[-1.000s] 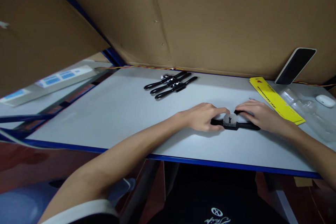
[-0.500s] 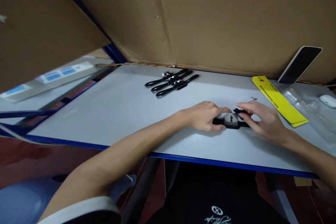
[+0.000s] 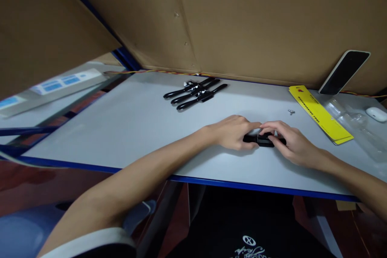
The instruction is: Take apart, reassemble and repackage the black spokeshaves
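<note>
A black spokeshave point(image 3: 267, 144) lies on the table in front of me. My left hand point(image 3: 233, 132) is closed around its left handle, thumb along the near side and index finger along the far side. Between the thumb and fingers of my right hand point(image 3: 298, 144) is a small black cap point(image 3: 265, 137), set down over the middle of the spokeshave. Most of the blade is now hidden under the cap and fingers. A small silver screw point(image 3: 291, 111) rests on the table beyond my right hand.
Three more black spokeshaves point(image 3: 193, 96) lie side by side farther back. To the right are a yellow card point(image 3: 320, 115), clear plastic packaging point(image 3: 359, 125), a white earbud case point(image 3: 376, 114) and a phone point(image 3: 344, 72) leaning on the brown back panel point(image 3: 256, 28).
My right hand has moved left and brought the black cap over the blade, which lay uncovered before. My left hand keeps its hold on the handle.
</note>
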Available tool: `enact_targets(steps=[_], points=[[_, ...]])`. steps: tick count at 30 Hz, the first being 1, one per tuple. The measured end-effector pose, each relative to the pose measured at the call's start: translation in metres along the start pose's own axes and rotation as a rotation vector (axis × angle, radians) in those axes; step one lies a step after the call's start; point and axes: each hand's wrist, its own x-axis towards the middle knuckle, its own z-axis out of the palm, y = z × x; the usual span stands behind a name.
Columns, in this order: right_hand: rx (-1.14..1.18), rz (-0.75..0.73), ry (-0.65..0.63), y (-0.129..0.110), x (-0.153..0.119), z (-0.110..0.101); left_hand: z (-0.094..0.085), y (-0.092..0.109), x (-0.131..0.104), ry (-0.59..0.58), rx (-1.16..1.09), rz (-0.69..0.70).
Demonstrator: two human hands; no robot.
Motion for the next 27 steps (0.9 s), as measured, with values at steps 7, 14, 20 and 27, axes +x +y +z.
enact_targets(steps=[7, 14, 20, 27], points=[[-0.077, -0.066, 0.086, 0.007, 0.0, 0.002, -0.001, 0.0, 0.0, -0.002, 0.012, -0.002], [-0.413, 0.1, 0.126, 0.018, 0.002, -0.016, -0.003, 0.011, 0.004, -0.004, -0.017, -0.132], [-0.75, 0.534, -0.014, 0.044, 0.001, -0.048, 0.002, 0.011, 0.005, 0.038, -0.035, -0.141], [-0.796, 0.458, -0.097, 0.068, -0.005, -0.045, 0.007, 0.009, 0.006, 0.08, 0.008, -0.055]])
